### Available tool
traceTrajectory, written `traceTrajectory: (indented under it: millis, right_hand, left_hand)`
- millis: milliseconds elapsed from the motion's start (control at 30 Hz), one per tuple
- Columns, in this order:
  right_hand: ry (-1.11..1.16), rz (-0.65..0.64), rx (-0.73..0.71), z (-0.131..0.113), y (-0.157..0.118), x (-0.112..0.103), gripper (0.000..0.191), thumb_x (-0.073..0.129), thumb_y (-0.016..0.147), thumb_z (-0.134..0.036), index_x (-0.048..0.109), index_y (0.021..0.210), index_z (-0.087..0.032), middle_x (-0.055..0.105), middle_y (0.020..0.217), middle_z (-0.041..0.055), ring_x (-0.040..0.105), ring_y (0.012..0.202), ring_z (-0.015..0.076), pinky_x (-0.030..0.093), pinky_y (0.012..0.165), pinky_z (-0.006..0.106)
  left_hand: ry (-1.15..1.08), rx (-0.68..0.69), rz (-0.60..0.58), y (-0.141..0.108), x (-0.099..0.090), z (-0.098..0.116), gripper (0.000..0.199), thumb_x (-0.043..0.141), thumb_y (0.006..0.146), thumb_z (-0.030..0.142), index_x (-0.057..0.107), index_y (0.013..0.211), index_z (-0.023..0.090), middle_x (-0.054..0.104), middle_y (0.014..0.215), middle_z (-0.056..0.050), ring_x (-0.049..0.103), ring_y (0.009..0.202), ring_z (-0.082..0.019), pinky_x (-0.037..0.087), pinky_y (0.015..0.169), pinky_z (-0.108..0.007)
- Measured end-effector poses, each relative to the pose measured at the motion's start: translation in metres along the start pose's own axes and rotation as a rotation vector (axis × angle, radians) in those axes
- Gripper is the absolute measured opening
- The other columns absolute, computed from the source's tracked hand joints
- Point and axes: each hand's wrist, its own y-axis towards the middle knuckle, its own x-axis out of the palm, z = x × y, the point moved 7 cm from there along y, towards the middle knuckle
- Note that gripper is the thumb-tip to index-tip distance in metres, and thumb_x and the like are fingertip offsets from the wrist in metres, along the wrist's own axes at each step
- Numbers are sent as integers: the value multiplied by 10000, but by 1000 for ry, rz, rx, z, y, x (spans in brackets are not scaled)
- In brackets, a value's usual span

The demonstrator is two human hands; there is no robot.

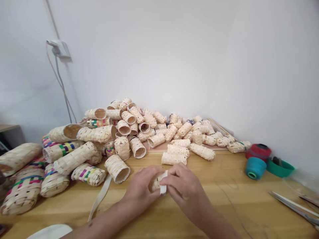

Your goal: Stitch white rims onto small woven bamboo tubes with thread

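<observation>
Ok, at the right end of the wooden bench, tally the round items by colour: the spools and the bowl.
Teal spool: 1
Red spool: 1
Green bowl: 1
Total: 3

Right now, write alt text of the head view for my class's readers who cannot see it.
Left hand and right hand grip a small woven tube with a pale strip over a wooden workbench. Behind them lies a heap of woven cylinders, some colour-banded.

White walls (154,56) meet in a corner, a wall socket (58,48) trailing grey cables down the left side behind a pale wooden worktop (224,196).
</observation>
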Motion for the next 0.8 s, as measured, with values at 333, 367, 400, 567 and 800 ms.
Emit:
traceTrajectory:
  millis: [333,367,400,567,800]
  right_hand:
    - [54,91,96,0,-7,10,240,479,879,-97,652,1001,-208,659,833,61,627,757,184,503,674,296]
    - [78,107,110,1,-7,10,217,491,882,-112,655,989,-207,675,849,64,638,769,188,511,687,297]
    - [100,123,133,2,-7,10,191,505,887,-131,663,962,-207,685,848,62,645,765,189,514,688,294]
    - [212,198,335,17,-11,13,143,566,882,-239,691,814,-226,704,779,37,663,705,189,514,649,278]
    - [484,248,616,34,-23,33,203,604,790,-284,613,975,-202,652,678,20,631,604,179,523,568,265]
  left_hand:
    - [-146,-8,192,0,-15,-11,298,630,821,234,589,1116,222,655,1103,-60,590,1049,-239,466,908,-366]
    - [-144,-13,193,0,-14,-12,296,633,825,255,589,1116,223,655,1105,-63,589,1051,-243,465,908,-370]
    - [-142,-15,193,0,-14,-12,298,635,828,273,589,1118,224,655,1108,-66,588,1052,-247,465,906,-375]
    - [-124,-44,201,0,-16,-11,317,631,826,287,583,1134,233,650,1127,-77,583,1062,-267,453,911,-410]
    - [-295,-71,231,-2,-15,-16,320,612,815,259,577,1129,208,633,1128,-91,577,1081,-278,454,938,-413]
